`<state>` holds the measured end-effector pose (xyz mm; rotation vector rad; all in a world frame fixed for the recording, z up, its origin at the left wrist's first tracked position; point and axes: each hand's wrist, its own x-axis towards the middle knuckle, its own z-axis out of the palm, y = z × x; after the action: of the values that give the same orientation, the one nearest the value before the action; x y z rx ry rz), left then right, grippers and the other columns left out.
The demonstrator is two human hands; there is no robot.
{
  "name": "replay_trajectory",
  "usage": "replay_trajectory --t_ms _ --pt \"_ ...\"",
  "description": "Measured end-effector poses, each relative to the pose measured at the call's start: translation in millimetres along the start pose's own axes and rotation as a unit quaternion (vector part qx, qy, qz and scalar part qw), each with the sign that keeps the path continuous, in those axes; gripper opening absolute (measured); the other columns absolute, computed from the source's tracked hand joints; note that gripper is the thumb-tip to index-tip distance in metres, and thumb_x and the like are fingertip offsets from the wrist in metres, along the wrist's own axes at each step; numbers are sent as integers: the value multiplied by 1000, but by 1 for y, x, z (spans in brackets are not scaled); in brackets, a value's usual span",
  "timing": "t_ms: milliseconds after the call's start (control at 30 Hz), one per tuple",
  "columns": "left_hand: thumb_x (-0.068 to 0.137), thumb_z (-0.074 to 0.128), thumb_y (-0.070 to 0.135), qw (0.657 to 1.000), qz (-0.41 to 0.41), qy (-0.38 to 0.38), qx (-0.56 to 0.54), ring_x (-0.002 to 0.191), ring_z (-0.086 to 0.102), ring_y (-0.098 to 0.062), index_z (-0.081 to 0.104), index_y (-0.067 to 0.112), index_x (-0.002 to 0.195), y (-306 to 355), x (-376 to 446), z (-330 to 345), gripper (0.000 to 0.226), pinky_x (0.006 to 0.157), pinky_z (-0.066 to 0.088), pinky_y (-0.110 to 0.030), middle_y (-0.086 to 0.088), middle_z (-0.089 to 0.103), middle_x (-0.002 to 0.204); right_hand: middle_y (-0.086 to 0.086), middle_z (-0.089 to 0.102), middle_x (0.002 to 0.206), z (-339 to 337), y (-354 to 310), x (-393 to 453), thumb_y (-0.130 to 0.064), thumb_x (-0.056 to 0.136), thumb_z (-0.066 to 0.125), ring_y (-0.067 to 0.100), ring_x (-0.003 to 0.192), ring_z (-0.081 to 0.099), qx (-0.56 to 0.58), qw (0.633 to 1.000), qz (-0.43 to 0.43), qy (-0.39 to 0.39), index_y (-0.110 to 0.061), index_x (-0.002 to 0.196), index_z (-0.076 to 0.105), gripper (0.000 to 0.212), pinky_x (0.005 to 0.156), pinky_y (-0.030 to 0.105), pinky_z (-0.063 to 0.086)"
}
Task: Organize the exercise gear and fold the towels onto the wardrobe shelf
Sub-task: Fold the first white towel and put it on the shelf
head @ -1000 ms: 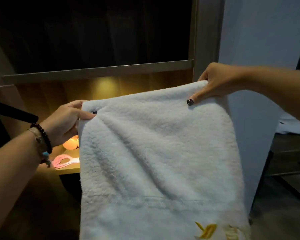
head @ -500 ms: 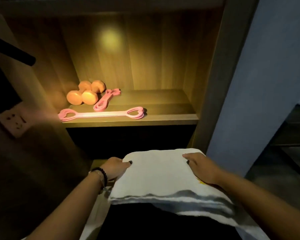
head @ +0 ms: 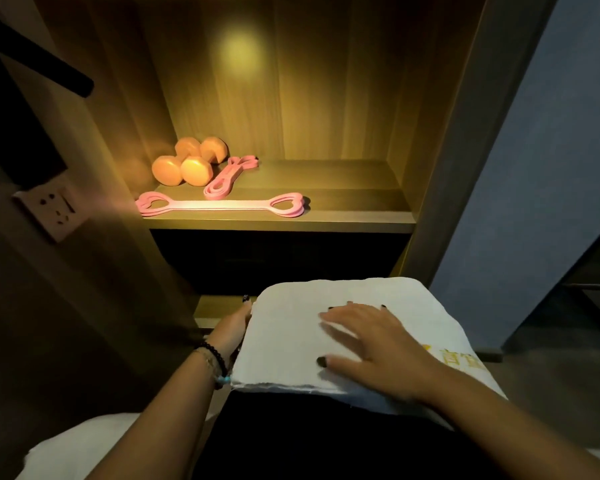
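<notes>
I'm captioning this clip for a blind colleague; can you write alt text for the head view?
A person's right hand presses flat on a folded white towel while the left hand holds its left edge. Beyond, a lit wardrobe shelf holds two orange dumbbells and pink resistance bands.

Folded white towel (head: pixel 291 337), right hand (head: pixel 371 344) flat on top, left hand (head: pixel 234 327) at its edge, orange dumbbells (head: pixel 187 164) on lit shelf (head: pixel 343 216)

Head view: worn camera, looking forward and down, close over the folded towel (head: pixel 291 327).
Facing: the lit wardrobe shelf (head: pixel 343 216).
</notes>
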<state>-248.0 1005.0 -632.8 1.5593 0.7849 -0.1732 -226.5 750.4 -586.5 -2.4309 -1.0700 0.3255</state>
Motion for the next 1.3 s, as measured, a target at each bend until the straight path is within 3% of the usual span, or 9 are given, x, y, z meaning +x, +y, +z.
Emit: replay_trajectory --t_ms 100,267,367,500,700,867,967,1100,1300 --pt "101 33 48 1000 4 11 -22 67 56 -27 64 -1 98 -8 -13 -2 58 58 37 -32 -12 59 74 -11 6 159 21 -22 9 -75 78 48 16 147 -4 -101 991 -40 -76 -41 148 6 88 115 58 -11" --pt "101 33 47 995 28 -13 -99 97 65 -42 67 7 110 -8 -25 -3 54 73 47 -38 -22 69 104 -4 6 160 35 -35 26 -59 83 57 24 146 6 -159 985 -30 -52 -34 149 -3 93 118 56 1" --pt "102 35 38 986 54 -43 -153 90 68 -33 68 7 107 -6 -23 -4 46 73 50 -37 -18 71 101 -4 26 156 30 -35 31 -51 86 51 20 141 26 -119 992 -18 -26 -31 149 17 75 118 44 20" --pt "99 42 15 974 125 -56 -182 91 69 -26 69 8 103 -5 -22 2 28 74 55 -32 -13 73 100 -5 67 115 10 -27 36 -31 87 48 19 106 59 131 989 14 62 -28 116 63 33 90 36 46" --pt "93 52 17 931 118 -33 -343 102 67 -22 46 20 131 -9 -27 30 39 78 56 -35 -2 71 110 9 73 78 -4 -5 44 -11 87 59 19 70 68 435 872 206 85 -15 80 71 15 59 24 49" --pt "86 48 47 926 58 -108 -357 117 59 -35 54 3 131 -7 -26 29 63 94 49 -45 -22 61 127 22 71 86 -4 2 41 -9 83 59 32 74 68 536 804 244 79 -5 74 71 15 70 37 50" --pt "85 59 31 945 73 -85 -306 112 61 -36 57 0 126 -9 -26 31 52 85 50 -40 -22 63 123 30 68 97 -8 9 38 -9 84 61 43 89 65 593 755 264 93 -4 81 71 11 92 55 47" --pt "87 62 17 944 89 -87 -307 108 65 -34 54 7 129 -14 -26 32 44 84 52 -40 -18 63 124 22 72 96 -5 11 35 -11 88 58 42 93 67 585 755 278 105 -10 78 76 21 96 58 47" --pt "86 41 11 843 177 -167 -480 122 55 -36 47 18 139 -14 -31 30 54 99 47 -50 -22 58 131 17 71 109 -8 31 33 -20 81 67 41 103 64 701 616 332 139 -10 112 69 32 96 53 47"
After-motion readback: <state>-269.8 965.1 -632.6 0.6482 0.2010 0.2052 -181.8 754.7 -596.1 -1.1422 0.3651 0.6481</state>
